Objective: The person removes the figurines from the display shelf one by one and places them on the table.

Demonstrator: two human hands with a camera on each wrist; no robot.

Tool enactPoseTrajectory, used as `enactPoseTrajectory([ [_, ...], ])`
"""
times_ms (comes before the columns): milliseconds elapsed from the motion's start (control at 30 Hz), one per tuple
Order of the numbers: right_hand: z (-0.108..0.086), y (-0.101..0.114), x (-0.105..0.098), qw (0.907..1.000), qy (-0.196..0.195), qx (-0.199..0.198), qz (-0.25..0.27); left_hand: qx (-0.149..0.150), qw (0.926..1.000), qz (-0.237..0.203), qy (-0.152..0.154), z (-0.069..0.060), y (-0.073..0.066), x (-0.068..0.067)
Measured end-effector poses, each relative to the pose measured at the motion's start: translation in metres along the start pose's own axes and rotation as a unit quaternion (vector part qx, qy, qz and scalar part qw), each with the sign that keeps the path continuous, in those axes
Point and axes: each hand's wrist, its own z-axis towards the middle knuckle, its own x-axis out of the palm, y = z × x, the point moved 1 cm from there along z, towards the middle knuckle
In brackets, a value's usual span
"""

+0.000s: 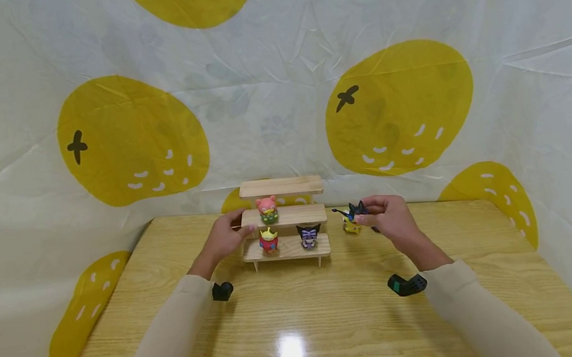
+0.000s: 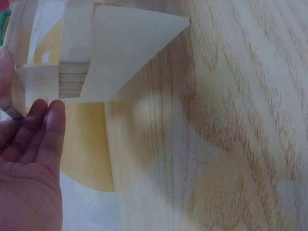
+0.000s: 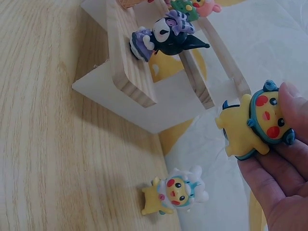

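the right hand [image 1: 393, 219] pinches the blue-hooded yellow figurine [image 3: 262, 120] between thumb and fingers, holding it above the table [image 1: 333, 314], right of the shelf [image 1: 295, 215]. the left hand [image 1: 221, 239] clasps the left end of the shelf's middle tier, thumb in front, fingertips behind. both forearms reach forward, angled inward. the white-hooded figurine [image 3: 155, 199] stands on the table near the right hand; the pink figurine [image 1: 267, 210] sits on the middle tier.

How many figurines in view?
5: pink one, middle shelf; red one and black-eared one, bottom shelf; white-hooded one on the table; blue-hooded one in the right hand. Others may be hidden.
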Motion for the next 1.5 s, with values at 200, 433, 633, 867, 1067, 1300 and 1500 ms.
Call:
enactPoseTrajectory([
  [200,0.000,-0.001,-0.002,1.0000,-0.003,-0.005,-0.001,0.008,1.0000,0.000,-0.005,0.002,0.000,-0.001],
  [433,-0.002,-0.004,-0.002,1.0000,-0.006,-0.002,-0.001,0.005,1.0000,0.003,-0.005,0.001,0.001,-0.002],
  [633,-0.004,-0.007,-0.003,0.9999,-0.010,-0.001,-0.012,0.006,1.0000,0.004,-0.006,0.001,0.004,0.000],
  [867,-0.004,-0.012,-0.005,0.9999,-0.011,0.002,-0.012,-0.008,1.0000,-0.001,-0.001,0.000,0.006,0.001],
  [1067,-0.004,-0.015,-0.007,0.9999,-0.013,0.001,-0.008,-0.013,0.9999,0.000,0.001,0.001,0.005,0.001],
  [1300,-0.005,-0.018,-0.009,0.9997,-0.016,0.001,-0.017,-0.010,1.0000,-0.001,0.000,0.001,0.003,0.002],
  [1500,-0.006,-0.019,-0.012,0.9996,-0.016,0.004,-0.024,-0.009,1.0000,0.000,0.000,0.001,0.002,0.001],
])
